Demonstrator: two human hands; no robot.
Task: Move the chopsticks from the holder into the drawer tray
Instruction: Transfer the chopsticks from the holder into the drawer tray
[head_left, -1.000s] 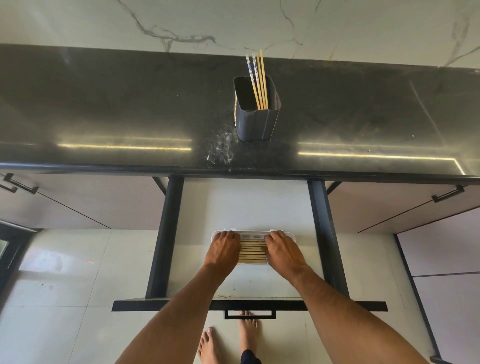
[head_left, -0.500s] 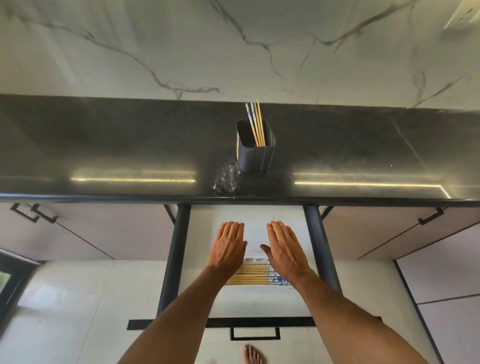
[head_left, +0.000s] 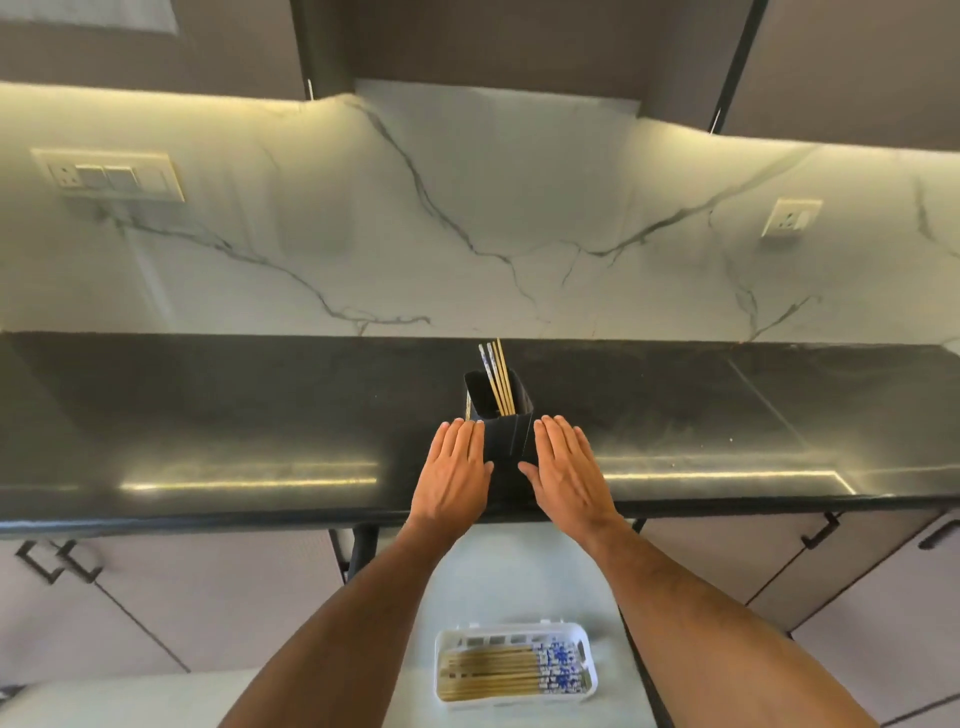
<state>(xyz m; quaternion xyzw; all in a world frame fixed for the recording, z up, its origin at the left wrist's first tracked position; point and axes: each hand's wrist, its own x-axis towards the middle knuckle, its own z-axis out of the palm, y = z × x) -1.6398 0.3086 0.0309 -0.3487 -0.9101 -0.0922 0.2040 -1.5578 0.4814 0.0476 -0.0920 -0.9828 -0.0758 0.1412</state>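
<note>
On the marble wall (head_left: 493, 223) up and to the left of the holder, a switch panel (head_left: 108, 174) is mounted. Below it runs the dark desk (head_left: 208, 415), with cabinet doors (head_left: 156, 597) under its front edge. The left hand (head_left: 453, 475) lies palm down just left of the holder, its fingers (head_left: 460, 441) straight and close together, holding nothing; whether the fingertips touch the holder's left wall cannot be told. The dark holder (head_left: 506, 436) stands upright on the desk between the two hands, and a few chopsticks (head_left: 497, 376) lean inside it, two with blue-and-white tops and the others plain wood. The right hand (head_left: 569, 470) lies palm down just right of the holder, fingers (head_left: 558, 439) likewise straight and together, gripping nothing. Below the holder, in the open drawer (head_left: 498, 582), sits the white tray (head_left: 517, 665), and in it more chopsticks lie flat in a row with their patterned ends to the right. Far right of the holder, a socket (head_left: 792, 217) sits on the wall.
</note>
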